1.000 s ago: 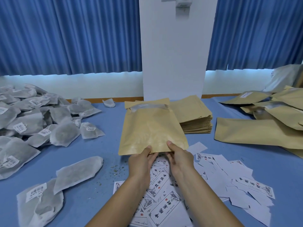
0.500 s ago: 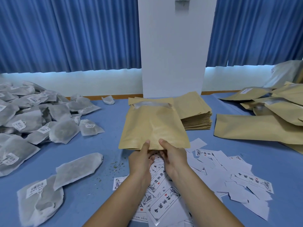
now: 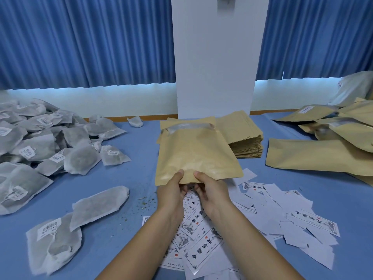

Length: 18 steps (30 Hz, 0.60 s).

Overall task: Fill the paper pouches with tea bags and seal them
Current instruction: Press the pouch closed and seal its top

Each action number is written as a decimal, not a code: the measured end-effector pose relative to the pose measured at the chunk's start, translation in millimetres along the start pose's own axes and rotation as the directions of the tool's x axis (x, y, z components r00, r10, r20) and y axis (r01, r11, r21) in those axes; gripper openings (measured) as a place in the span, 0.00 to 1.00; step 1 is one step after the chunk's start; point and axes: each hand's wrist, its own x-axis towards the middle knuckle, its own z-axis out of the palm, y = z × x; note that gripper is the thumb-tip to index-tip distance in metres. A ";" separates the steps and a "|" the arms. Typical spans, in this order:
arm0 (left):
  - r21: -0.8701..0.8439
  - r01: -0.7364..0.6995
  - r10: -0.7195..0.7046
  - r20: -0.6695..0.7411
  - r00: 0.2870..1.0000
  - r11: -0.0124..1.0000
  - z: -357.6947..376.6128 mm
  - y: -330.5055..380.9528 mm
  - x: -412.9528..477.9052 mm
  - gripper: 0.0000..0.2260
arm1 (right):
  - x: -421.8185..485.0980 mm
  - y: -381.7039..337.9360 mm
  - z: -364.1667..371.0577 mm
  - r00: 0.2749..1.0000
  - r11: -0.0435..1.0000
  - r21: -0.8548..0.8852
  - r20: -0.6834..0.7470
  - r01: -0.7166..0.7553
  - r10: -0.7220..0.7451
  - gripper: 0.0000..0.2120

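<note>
Both hands, left [image 3: 172, 191] and right [image 3: 212, 190], pinching the near edge of a kraft pouch [image 3: 196, 153] above the blue surface [image 3: 139, 150], tea bags [image 3: 46, 142] heaped left, printed labels [image 3: 201, 247] beneath the wrists

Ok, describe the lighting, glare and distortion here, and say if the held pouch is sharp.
Head view: soft bluish light glows under the blue pleated curtains; the brown paper pouch, pinched by left hand and right hand, is sharp, faint glare on its clear top strip; wide-angle bowing and softness grow toward the grey tea bag pile.
</note>
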 end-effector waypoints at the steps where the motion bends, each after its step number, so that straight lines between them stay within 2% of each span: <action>1: 0.016 -0.002 0.001 0.011 1.000 1.000 -0.5 -0.2 0.4 0.08 | -1.0 1.1 0.8 1.000 1.000 -0.011 0.009 -0.003 0.003 0.09; 4: 0.097 0.011 -0.017 0.060 0.998 0.995 0.2 -3.1 0.0 0.10 | 0.0 1.8 0.7 0.999 0.997 -0.079 -0.031 0.020 -0.022 0.13; 7: 0.092 -0.015 0.014 0.014 1.000 0.996 1.4 -4.2 0.8 0.10 | 1.8 -0.5 -0.9 0.998 0.997 -0.078 -0.067 0.016 -0.021 0.16; 9: 0.085 -0.066 0.068 -0.024 0.997 0.994 0.0 -2.4 3.1 0.08 | 1.8 -1.6 -0.7 0.997 0.999 -0.052 -0.075 -0.003 -0.001 0.15; 12: 0.093 -0.118 0.119 -0.002 0.993 0.989 -2.0 0.8 3.5 0.04 | -0.5 -2.5 1.2 0.999 1.000 -0.021 -0.035 -0.010 0.009 0.11; 16: 0.158 -0.131 0.128 0.031 0.991 0.979 -1.6 -2.7 1.1 0.04 | -6.9 4.0 5.1 0.999 0.997 -0.073 0.024 -0.036 0.038 0.06; 18: 0.227 -0.145 0.134 0.064 0.989 0.963 -1.8 -6.3 -0.5 0.06 | -7.8 5.0 5.0 1.000 0.998 -0.065 0.004 -0.020 0.020 0.06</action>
